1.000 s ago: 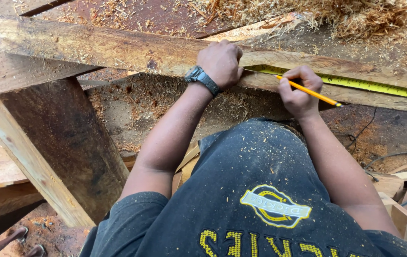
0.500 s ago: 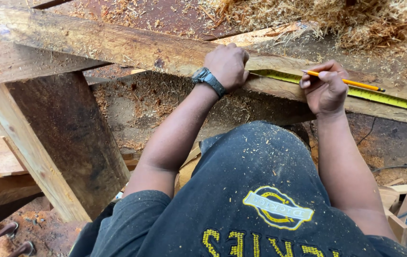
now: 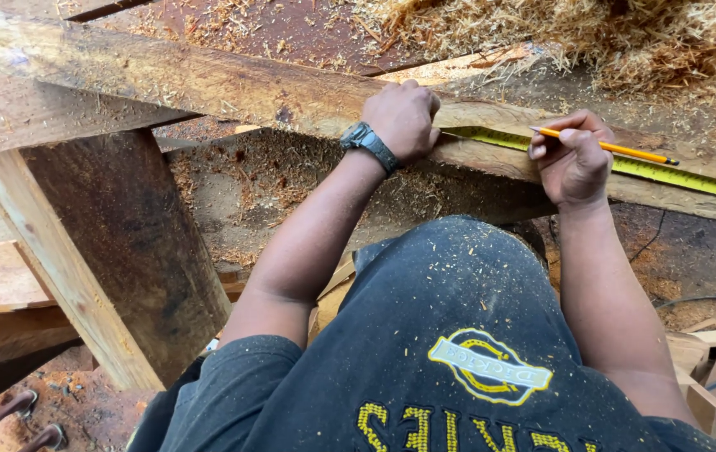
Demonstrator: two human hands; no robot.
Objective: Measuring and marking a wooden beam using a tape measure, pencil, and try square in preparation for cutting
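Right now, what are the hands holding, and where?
The right hand grips a yellow pencil near its tip end. The left hand presses the tape measure onto the wooden beam.

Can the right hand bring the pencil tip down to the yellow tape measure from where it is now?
Probably yes. The right hand holds the pencil directly over the tape measure, which lies exposed along the wooden beam. Nothing lies between them; the left hand presses farther along the beam.

My left hand (image 3: 401,117) presses on the long plank (image 3: 207,82), blocking passage leftward along the yellow tape measure (image 3: 667,174). My right hand (image 3: 574,163) sits over the tape; to its right the plank top lies open. A sawdust heap (image 3: 592,33) crowds the far side.
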